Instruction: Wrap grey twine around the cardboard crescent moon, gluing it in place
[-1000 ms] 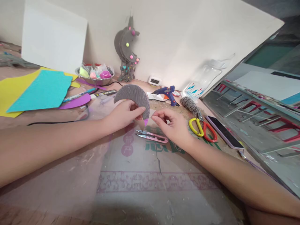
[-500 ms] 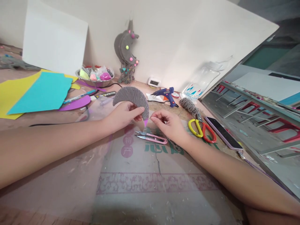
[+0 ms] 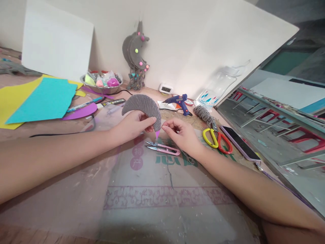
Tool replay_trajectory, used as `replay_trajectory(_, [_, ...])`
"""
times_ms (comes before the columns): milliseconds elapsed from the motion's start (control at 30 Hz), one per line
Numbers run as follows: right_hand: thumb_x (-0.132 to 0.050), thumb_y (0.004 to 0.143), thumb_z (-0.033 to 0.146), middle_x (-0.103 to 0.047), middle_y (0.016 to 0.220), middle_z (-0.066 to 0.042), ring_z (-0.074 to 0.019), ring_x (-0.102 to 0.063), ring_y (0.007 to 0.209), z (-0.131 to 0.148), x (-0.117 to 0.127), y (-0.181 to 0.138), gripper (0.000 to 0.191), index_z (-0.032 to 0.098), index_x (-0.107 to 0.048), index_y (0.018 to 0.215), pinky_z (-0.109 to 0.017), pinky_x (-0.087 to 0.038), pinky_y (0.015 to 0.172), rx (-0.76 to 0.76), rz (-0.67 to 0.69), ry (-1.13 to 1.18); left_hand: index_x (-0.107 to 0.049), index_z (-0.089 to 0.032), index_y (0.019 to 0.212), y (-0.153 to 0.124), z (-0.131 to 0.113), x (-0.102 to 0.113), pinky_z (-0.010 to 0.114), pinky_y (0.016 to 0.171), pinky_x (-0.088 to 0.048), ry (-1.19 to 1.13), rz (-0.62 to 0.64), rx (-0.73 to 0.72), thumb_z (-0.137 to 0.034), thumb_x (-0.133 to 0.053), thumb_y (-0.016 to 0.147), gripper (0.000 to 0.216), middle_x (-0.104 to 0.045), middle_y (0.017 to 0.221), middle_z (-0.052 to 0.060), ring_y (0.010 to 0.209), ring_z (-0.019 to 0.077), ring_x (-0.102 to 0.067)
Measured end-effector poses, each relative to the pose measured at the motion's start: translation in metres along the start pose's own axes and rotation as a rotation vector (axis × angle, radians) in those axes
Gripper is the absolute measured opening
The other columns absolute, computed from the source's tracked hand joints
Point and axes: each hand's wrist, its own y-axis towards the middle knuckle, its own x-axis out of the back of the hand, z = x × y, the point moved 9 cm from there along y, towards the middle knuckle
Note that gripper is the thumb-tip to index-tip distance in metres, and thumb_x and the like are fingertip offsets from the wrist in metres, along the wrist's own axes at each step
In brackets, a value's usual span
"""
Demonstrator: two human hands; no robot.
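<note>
My left hand point(image 3: 141, 123) grips a crescent moon shape point(image 3: 143, 103) wound in grey yarn, thumb on its front face. Its lower tip point(image 3: 157, 134) is bare and purple. Just right of that tip, my right hand point(image 3: 179, 133) is closed in a pinch at the end of the grey yarn, of which only a little shows between the fingers and the crescent. Below the hands, pink thread snips point(image 3: 164, 148) lie on a printed plastic sheet point(image 3: 142, 198). A loose grey strand point(image 3: 170, 174) trails under the snips.
To the right are scissors point(image 3: 210, 138) with yellow and red handles, a yarn bundle point(image 3: 203, 114) and a phone point(image 3: 240, 143). Behind stand a blue glue gun point(image 3: 179, 101), a small clock point(image 3: 166, 88) and a bowl point(image 3: 101, 89). Coloured sheets point(image 3: 43, 101) lie left; a finished-looking moon ornament point(image 3: 137, 51) hangs behind.
The view has shifted slightly. Both hands keep almost the same place and hold; a little more of the purple tip shows beside my right fingers.
</note>
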Motion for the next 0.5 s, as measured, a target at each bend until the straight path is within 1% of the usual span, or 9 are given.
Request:
replay_trajectory(133, [-0.055, 0.084, 0.031, -0.043, 0.057, 0.004, -0.0080, -0.038, 0.051, -0.0017, 0.0004, 0.0009, 0.015, 0.017, -0.061, 0.081, -0.021, -0.031, 0.049, 0.003, -0.005, -0.001, -0.061, -0.014, 0.061, 0.0001, -0.0001, -0.0014, 0.019, 0.041, -0.035, -0.017, 0.016, -0.005, -0.035, -0.049, 0.083, 0.033, -0.068, 0.061, 0.003, 0.041, 0.0072, -0.047])
replay_trajectory(233, [-0.054, 0.084, 0.032, -0.042, 0.057, 0.004, -0.0080, -0.037, 0.051, -0.0040, 0.0006, 0.0018, 0.016, 0.017, -0.060, 0.081, -0.021, -0.031, 0.048, 0.003, -0.011, 0.008, -0.060, -0.014, 0.060, 0.0003, -0.0003, -0.0023, 0.019, 0.041, -0.036, -0.030, 0.025, -0.004, -0.035, -0.050, 0.083, 0.033, -0.067, 0.060, 0.003, 0.042, 0.0073, -0.047])
replay_trajectory(400, [-0.054, 0.084, 0.033, -0.039, 0.056, 0.005, -0.0077, -0.035, 0.050, -0.0066, 0.0048, 0.0020, 0.017, 0.017, -0.060, 0.083, -0.021, -0.029, 0.047, -0.009, -0.067, 0.033, -0.060, -0.014, 0.061, -0.0009, -0.0026, -0.0016, 0.019, 0.044, -0.039, -0.063, 0.015, 0.003, -0.033, -0.050, 0.083, 0.031, -0.067, 0.062, 0.003, 0.046, 0.0080, -0.051])
replay_trajectory(467, [-0.054, 0.084, 0.032, -0.042, 0.057, 0.005, -0.0077, -0.036, 0.050, -0.0069, 0.0014, 0.0025, 0.017, 0.017, -0.061, 0.082, -0.021, -0.030, 0.048, -0.015, -0.035, 0.020, -0.059, -0.014, 0.061, -0.0008, -0.0019, -0.0030, 0.019, 0.045, -0.039, -0.073, 0.031, 0.002, -0.034, -0.050, 0.083, 0.032, -0.067, 0.062, 0.003, 0.047, 0.0082, -0.051])
replay_trajectory(500, [-0.054, 0.083, 0.031, -0.045, 0.058, 0.004, -0.0079, -0.038, 0.051, -0.0069, -0.0014, 0.0030, 0.016, 0.017, -0.061, 0.082, -0.021, -0.031, 0.048, -0.015, -0.004, 0.011, -0.059, -0.014, 0.061, -0.0003, -0.0010, -0.0039, 0.019, 0.045, -0.039, -0.080, 0.042, -0.002, -0.036, -0.050, 0.084, 0.032, -0.066, 0.062, 0.003, 0.048, 0.0084, -0.051])
